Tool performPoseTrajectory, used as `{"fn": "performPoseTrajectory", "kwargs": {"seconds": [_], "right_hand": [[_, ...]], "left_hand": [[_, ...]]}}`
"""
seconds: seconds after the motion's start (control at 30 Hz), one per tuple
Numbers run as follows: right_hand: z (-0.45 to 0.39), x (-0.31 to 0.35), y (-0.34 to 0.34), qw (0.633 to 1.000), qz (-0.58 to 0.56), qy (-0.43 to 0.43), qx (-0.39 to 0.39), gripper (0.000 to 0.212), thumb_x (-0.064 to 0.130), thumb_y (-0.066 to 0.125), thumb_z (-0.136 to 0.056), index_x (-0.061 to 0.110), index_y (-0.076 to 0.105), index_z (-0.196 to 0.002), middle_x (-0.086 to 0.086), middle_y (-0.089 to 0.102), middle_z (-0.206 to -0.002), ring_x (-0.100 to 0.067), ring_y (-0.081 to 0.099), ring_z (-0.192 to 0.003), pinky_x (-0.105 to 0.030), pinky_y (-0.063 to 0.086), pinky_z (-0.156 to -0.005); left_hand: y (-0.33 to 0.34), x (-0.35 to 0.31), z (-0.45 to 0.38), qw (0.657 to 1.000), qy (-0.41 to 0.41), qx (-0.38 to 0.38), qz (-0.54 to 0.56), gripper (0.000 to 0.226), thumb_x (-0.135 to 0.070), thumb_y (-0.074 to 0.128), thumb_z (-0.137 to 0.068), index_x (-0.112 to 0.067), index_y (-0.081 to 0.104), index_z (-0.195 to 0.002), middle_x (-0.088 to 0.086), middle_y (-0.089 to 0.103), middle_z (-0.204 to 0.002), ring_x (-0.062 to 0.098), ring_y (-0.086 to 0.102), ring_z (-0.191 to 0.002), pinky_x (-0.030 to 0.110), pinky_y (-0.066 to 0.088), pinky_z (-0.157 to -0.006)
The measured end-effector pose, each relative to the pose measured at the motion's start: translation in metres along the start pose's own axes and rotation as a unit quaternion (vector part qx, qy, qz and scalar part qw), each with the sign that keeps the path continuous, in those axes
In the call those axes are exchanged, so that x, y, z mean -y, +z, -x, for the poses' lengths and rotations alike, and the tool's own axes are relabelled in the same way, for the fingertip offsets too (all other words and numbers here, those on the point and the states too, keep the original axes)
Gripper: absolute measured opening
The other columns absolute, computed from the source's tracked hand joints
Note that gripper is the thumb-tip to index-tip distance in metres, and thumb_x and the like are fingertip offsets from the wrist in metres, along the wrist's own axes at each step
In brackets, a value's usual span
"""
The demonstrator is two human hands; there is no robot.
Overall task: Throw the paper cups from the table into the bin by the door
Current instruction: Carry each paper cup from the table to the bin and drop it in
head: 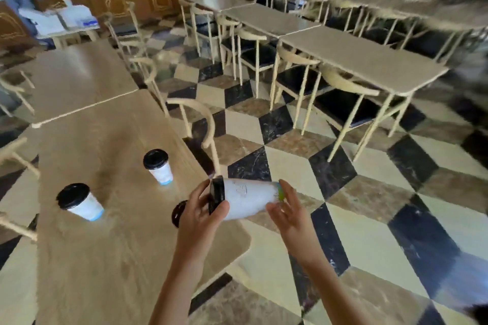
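Here, two bare hands hold one paper cup [248, 199] sideways in the air, just past the table's near right corner and over the checkered floor [369, 232]. The left hand [203, 208] wraps its fingers around the black-lidded end; the right hand [287, 208] cups the base end, where a green band shows, its fingers curved loosely against it. Both hands grip this same cup.

The cup looks light and thin-walled, so it would likely dent under a hard squeeze; the stiffer rim beneath the lid seems the safest place to hold. Any leftover liquid cannot be judged, and lying sideways it could leak at the lid.

Partly hidden behind the left hand, a dark round shape [178, 212] rests on the wooden table [118, 258]; it may be another lid, though this is unclear. Further left, two more lidded cups stand upright and well apart: a near cup [80, 200] and a far cup [158, 166]. Empty chairs and tables fill the room beyond. No bin or door is visible.
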State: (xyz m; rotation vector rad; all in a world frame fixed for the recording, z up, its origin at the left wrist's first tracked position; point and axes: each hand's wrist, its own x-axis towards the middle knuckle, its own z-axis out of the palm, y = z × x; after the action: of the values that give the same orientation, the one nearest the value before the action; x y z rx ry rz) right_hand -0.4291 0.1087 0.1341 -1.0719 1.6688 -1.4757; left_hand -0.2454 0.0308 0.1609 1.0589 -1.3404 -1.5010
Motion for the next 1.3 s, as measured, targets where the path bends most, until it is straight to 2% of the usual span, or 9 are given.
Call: {"fn": "performPoseTrajectory", "kwargs": {"seconds": [0.2, 0.4, 0.57, 0.67, 0.77, 0.83, 0.9, 1.0, 1.3], "right_hand": [[0.018, -0.019, -0.171, 0.988, 0.09, 0.01, -0.122, 0.051, 0.027, 0.059, -0.094, 0.028, 0.041, -0.142, 0.0, 0.07, -0.087, -0.015, 0.066, -0.077, -0.037, 0.051, -0.071], [0.063, -0.047, -0.328, 0.966, 0.072, 0.055, -0.243, 0.049, 0.029, 0.06, -0.093, 0.032, 0.041, -0.139, 0.01, 0.063, -0.125, -0.011, 0.064, -0.11, -0.039, 0.052, -0.096], [0.092, -0.076, -0.42, 0.929, 0.028, 0.093, -0.358, 0.052, 0.03, 0.058, -0.093, 0.037, 0.038, -0.141, 0.024, 0.053, -0.132, -0.014, 0.063, -0.108, -0.022, 0.046, -0.093], [0.106, -0.095, -0.465, 0.896, 0.018, 0.114, -0.429, 0.055, 0.029, 0.06, -0.093, 0.034, 0.038, -0.143, 0.031, 0.06, -0.115, -0.008, 0.063, -0.099, -0.02, 0.046, -0.09], [0.116, -0.114, -0.513, 0.858, -0.009, 0.13, -0.498, 0.057, 0.021, 0.062, -0.093, 0.023, 0.039, -0.145, 0.015, 0.055, -0.136, -0.008, 0.056, -0.12, -0.036, 0.047, -0.103], [0.122, -0.125, -0.542, 0.834, -0.021, 0.136, -0.535, 0.057, 0.018, 0.062, -0.093, 0.019, 0.039, -0.146, 0.007, 0.05, -0.143, -0.001, 0.052, -0.125, -0.025, 0.047, -0.1], [0.125, -0.133, -0.571, 0.809, -0.022, 0.151, -0.568, 0.058, 0.02, 0.063, -0.092, 0.02, 0.039, -0.145, 0.01, 0.054, -0.134, 0.011, 0.055, -0.112, -0.01, 0.046, -0.086], [0.132, -0.142, -0.613, 0.775, -0.001, 0.181, -0.606, 0.06, 0.028, 0.062, -0.09, 0.023, 0.039, -0.145, 0.013, 0.059, -0.108, 0.006, 0.057, -0.086, -0.012, 0.044, -0.079], [0.177, -0.184, -0.742, 0.693, 0.026, 0.247, -0.677, 0.06, 0.033, 0.063, -0.089, 0.021, 0.043, -0.144, 0.009, 0.058, -0.131, -0.005, 0.058, -0.113, -0.01, 0.042, -0.09]], "left_hand": [[0.171, 0.01, 0.007, 0.992, -0.013, 0.122, -0.012, 0.066, -0.047, 0.08, -0.066, -0.042, 0.058, -0.128, -0.013, 0.07, -0.121, -0.003, 0.066, -0.107, 0.017, 0.054, -0.079], [0.339, 0.036, 0.025, 0.963, -0.012, 0.263, -0.051, 0.042, -0.017, 0.074, -0.084, -0.043, 0.058, -0.114, -0.018, 0.064, -0.118, -0.016, 0.064, -0.098, 0.013, 0.053, -0.077], [0.461, 0.056, 0.038, 0.927, -0.002, 0.368, -0.071, 0.045, -0.011, 0.072, -0.088, -0.04, 0.06, -0.121, -0.026, 0.073, -0.107, -0.008, 0.066, -0.1, 0.008, 0.05, -0.074], [0.528, 0.068, 0.043, 0.898, -0.003, 0.436, -0.06, 0.048, -0.013, 0.075, -0.087, -0.039, 0.06, -0.125, -0.024, 0.071, -0.115, -0.003, 0.067, -0.106, 0.009, 0.05, -0.079], [0.602, 0.082, 0.045, 0.867, -0.012, 0.495, -0.055, 0.049, -0.029, 0.078, -0.078, -0.043, 0.061, -0.122, -0.021, 0.07, -0.119, -0.001, 0.066, -0.11, 0.013, 0.051, -0.081], [0.648, 0.093, 0.049, 0.845, -0.015, 0.531, -0.058, 0.049, -0.039, 0.076, -0.073, -0.05, 0.061, -0.118, -0.023, 0.07, -0.118, -0.002, 0.065, -0.11, 0.013, 0.052, -0.08], [0.691, 0.105, 0.051, 0.825, -0.024, 0.562, -0.063, 0.049, -0.039, 0.077, -0.073, -0.048, 0.061, -0.118, -0.02, 0.07, -0.119, 0.0, 0.065, -0.113, 0.014, 0.052, -0.081], [0.753, 0.117, 0.059, 0.795, -0.035, 0.602, -0.064, 0.049, -0.032, 0.077, -0.076, -0.042, 0.061, -0.121, -0.018, 0.07, -0.121, 0.002, 0.065, -0.114, 0.017, 0.053, -0.084], [0.915, 0.165, 0.115, 0.718, -0.036, 0.686, -0.113, 0.045, -0.021, 0.08, -0.083, -0.041, 0.06, -0.118, -0.02, 0.07, -0.115, -0.01, 0.062, -0.108, 0.007, 0.048, -0.081]]}}
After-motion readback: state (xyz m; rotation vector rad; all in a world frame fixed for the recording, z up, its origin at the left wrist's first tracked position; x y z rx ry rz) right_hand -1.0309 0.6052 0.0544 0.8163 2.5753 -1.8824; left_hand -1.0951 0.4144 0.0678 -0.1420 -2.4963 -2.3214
